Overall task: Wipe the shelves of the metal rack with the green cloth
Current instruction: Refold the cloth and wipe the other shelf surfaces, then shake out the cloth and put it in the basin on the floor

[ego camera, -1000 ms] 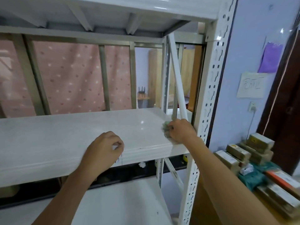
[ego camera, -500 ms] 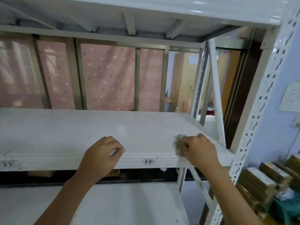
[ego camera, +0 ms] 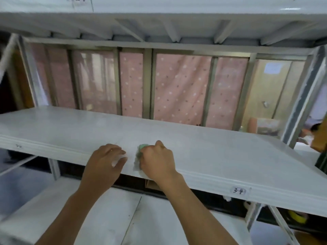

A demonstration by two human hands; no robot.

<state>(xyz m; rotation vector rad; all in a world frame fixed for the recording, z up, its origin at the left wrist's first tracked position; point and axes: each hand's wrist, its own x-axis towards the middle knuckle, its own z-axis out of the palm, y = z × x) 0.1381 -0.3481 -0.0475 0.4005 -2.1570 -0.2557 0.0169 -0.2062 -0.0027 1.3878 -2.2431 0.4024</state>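
The white shelf (ego camera: 221, 152) of the metal rack spans the view at chest height. My right hand (ego camera: 157, 161) presses a bunched green cloth (ego camera: 141, 151) onto the shelf near its front edge; most of the cloth is hidden under my fingers. Just left of it, my left hand (ego camera: 104, 165) rests on the front edge with fingers curled over it, holding nothing else. The two hands sit close together, a small gap apart.
Another white shelf (ego camera: 159, 7) hangs overhead and a lower one (ego camera: 99, 218) lies below. A label "3-4" (ego camera: 239, 191) marks the front lip. A pink dotted curtain (ego camera: 178, 89) hangs behind. The right upright (ego camera: 300, 103) and diagonal braces bound the shelf.
My right hand has slid the cloth leftward along the shelf's front, from the right end to beside my left hand. The view has swung left; the left hand keeps its grip.
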